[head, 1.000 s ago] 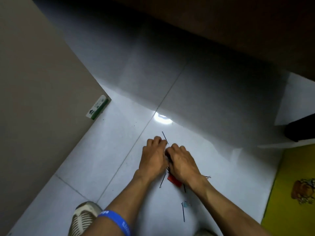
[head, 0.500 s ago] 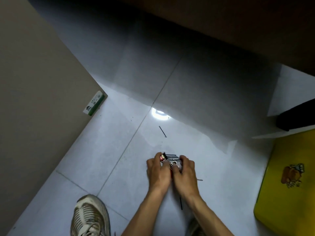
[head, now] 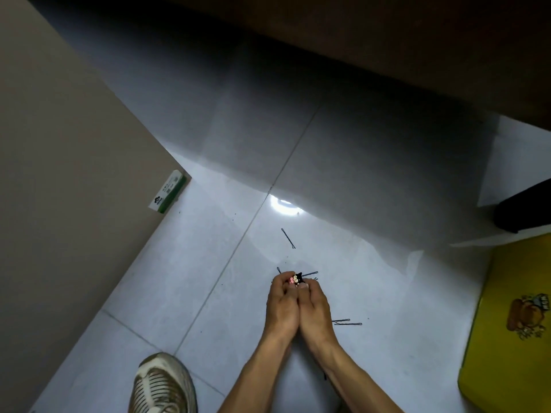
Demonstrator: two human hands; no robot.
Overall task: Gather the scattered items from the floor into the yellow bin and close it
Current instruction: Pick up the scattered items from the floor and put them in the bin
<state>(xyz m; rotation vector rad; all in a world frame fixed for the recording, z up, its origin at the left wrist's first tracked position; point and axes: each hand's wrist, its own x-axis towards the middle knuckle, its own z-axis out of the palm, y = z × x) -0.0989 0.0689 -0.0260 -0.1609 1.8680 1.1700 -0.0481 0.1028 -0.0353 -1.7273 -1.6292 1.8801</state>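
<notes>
The pale grey glossy tiled floor (head: 185, 287) lies under both hands, with a beige flat wall panel (head: 59, 186) well off to the left hand's side. The yellow plastic bin with a cartoon picture on its surface (head: 507, 338) sits well to the right of the right hand, at the frame's edge; whether it stands open cannot be told. A worn white mesh sneaker (head: 162, 386) is near the left forearm, below the hands. A small white-and-green rectangular box (head: 168, 190) lies against the panel, far up and left of the hands. The left hand (head: 281, 308) and right hand (head: 316, 308) press side by side, fingers curled together round a bundle of dark hairpins topped by a small black-and-pink cartoon hair clip (head: 295, 278) at their fingertips. One thin black bobby pin (head: 288, 238) lies apart beyond the fingertips; two more black bobby pins (head: 347, 322) lie just beside the right wrist.
</notes>
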